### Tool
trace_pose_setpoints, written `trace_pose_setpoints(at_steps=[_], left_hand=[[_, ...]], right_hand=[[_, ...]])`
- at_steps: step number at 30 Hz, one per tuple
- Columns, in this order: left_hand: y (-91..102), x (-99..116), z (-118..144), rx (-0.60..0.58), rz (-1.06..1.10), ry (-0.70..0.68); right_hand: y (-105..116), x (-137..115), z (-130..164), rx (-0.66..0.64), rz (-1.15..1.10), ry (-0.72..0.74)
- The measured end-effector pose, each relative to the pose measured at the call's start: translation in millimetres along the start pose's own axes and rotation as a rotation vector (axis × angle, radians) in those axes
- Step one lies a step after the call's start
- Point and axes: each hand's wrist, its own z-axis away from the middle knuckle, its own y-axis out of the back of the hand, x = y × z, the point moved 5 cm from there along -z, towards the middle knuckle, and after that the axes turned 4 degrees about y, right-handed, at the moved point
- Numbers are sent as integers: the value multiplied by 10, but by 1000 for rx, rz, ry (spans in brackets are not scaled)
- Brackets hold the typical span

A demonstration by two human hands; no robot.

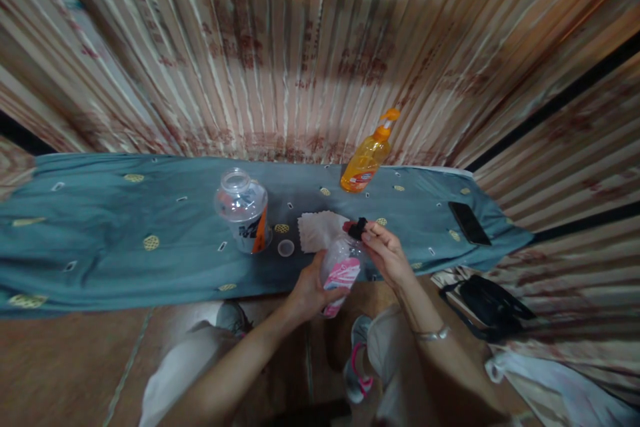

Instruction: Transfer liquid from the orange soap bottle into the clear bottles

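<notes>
Pink-labelled bottle (pixel 340 271) sits tilted in our left hand (pixel 307 293), wrapped round its lower body above the table edge (pixel 150 297); our right hand (pixel 385 253) pinches its dark cap (pixel 357 227). That slant could spill onto the napkin (pixel 320 230). Contents and label are too blurred to read.

Left hand (pixel 307 293) gripping pink-labelled bottle (pixel 340 273) from below | right hand (pixel 385 253) pinching black cap (pixel 357 228) at bottle top, possibly a sprayer head, blurred | behind on blue cloth (pixel 125 247): clear jar (pixel 243 210), small lid (pixel 286 248), white tissue (pixel 320 228), orange pump bottle (pixel 367 157), dark phone (pixel 469 223).
</notes>
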Motion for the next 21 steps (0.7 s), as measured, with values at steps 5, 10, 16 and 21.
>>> trace_pose_setpoints(at_steps=[5, 10, 16, 21], left_hand=[[-8, 18, 10, -5, -30, 1], [-24, -25, 1, -18, 11, -8], [-15, -51, -14, -10, 21, -23], [-34, -62, -27, -26, 51, -34]], right_hand=[[-8, -9, -3, -6, -32, 12], [21, 31, -13, 27, -21, -9], [-16, 3, 1, -11, -98, -4], [45, 61, -28, 54, -67, 28]])
